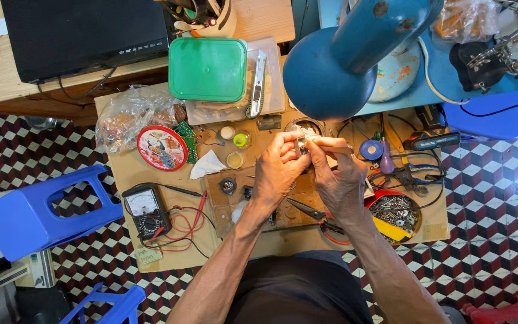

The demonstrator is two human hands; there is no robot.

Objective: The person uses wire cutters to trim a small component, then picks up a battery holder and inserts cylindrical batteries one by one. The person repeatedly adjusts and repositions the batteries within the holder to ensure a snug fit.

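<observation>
My left hand [278, 168] and my right hand [338, 177] meet above a low wooden worktable [127, 174]. Between their fingertips sits a small metal part [301, 144], pinched by my left hand. My right hand grips a thin light stick-like tool [334, 143] whose tip touches that part. Pliers with red handles [316, 215] lie on a clear plate under my wrists.
A blue desk lamp [337, 60] hangs over the table's far side. Nearby are a green-lidded box [208, 69], a round red tin [162, 147], an analog multimeter [145, 211] with red leads, a red bowl of screws [394, 213] and blue plastic stools [37, 213].
</observation>
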